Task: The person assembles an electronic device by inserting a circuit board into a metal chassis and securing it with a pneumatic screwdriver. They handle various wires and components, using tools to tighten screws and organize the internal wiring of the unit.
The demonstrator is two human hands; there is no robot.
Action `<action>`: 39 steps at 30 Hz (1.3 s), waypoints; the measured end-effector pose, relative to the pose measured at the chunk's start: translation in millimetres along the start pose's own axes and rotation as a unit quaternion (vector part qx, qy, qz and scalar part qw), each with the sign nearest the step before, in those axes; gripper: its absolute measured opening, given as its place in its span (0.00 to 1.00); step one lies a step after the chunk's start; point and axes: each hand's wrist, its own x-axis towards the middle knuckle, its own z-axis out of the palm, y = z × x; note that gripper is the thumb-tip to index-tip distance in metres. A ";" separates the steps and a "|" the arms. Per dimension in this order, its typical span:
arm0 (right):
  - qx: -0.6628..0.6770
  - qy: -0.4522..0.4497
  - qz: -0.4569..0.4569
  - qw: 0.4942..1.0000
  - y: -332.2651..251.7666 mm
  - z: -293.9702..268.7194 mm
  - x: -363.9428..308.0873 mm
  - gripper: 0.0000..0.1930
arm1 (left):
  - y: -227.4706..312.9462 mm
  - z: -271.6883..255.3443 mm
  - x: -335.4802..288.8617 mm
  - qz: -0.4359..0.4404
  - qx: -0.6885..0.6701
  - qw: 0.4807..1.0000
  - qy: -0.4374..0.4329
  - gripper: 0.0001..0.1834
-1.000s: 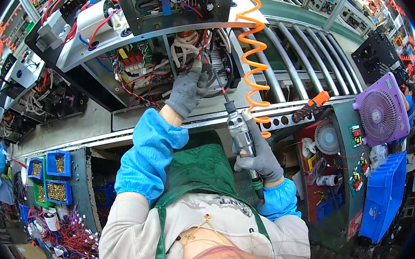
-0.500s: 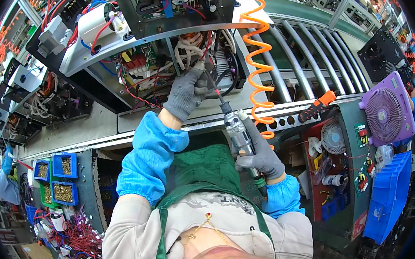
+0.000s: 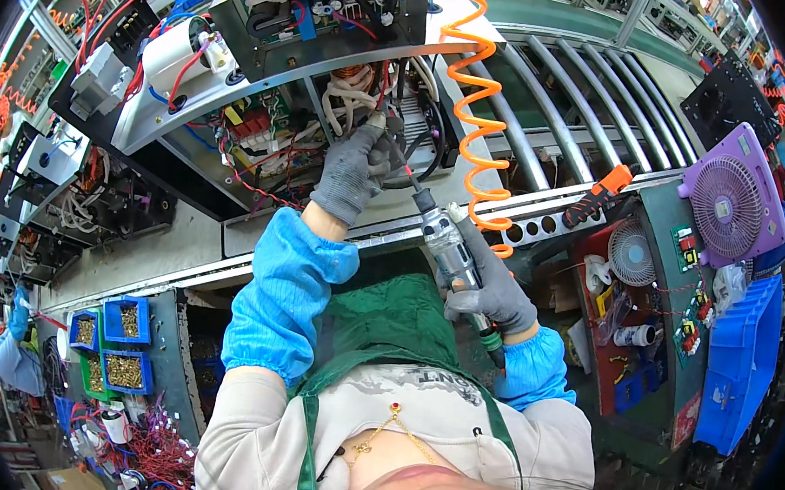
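Observation:
My right hand (image 3: 497, 294), in a grey glove, grips a silver power screwdriver (image 3: 451, 248). The tool slants up and left, and its long thin bit (image 3: 408, 167) reaches into an opened electrical unit (image 3: 281, 81). By the far end of the bit is my gloved left hand (image 3: 346, 174), its fingers bent together inside the unit. What those fingers pinch is hidden. Just beyond them lie thick white cables (image 3: 337, 108) and a copper coil (image 3: 355, 76). A green circuit board with red parts (image 3: 252, 123) sits to their left.
An orange coiled hose (image 3: 478, 122) hangs right of the unit, before metal rollers (image 3: 554, 110). An orange-and-black tool (image 3: 602, 196) stands in a holed rack (image 3: 543, 228). At right are a purple fan (image 3: 724, 209) and a blue crate (image 3: 738, 369). Left hold blue screw bins (image 3: 152, 373); another person (image 3: 11, 356) works beyond.
The whole view has shifted slightly. Both hands and the screwdriver keep nearly the same pose, with the bit still among my left hand's fingers. The other person's arm at far left has moved a little.

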 end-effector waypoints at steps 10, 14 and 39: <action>0.106 -0.027 0.024 0.994 -2.6 1.2 -5.9 0.58 | 11.8 -3.6 -7.5 0.071 0.158 0.984 -0.051 0.11; 0.126 -0.035 0.025 0.991 -4.8 0.4 -6.7 0.58 | 14.0 -0.5 -8.8 0.065 0.148 0.983 -0.082 0.13; 0.088 0.054 -0.097 0.990 -26.1 4.3 -9.5 0.58 | 51.3 39.8 4.2 0.329 0.455 0.826 -0.055 0.16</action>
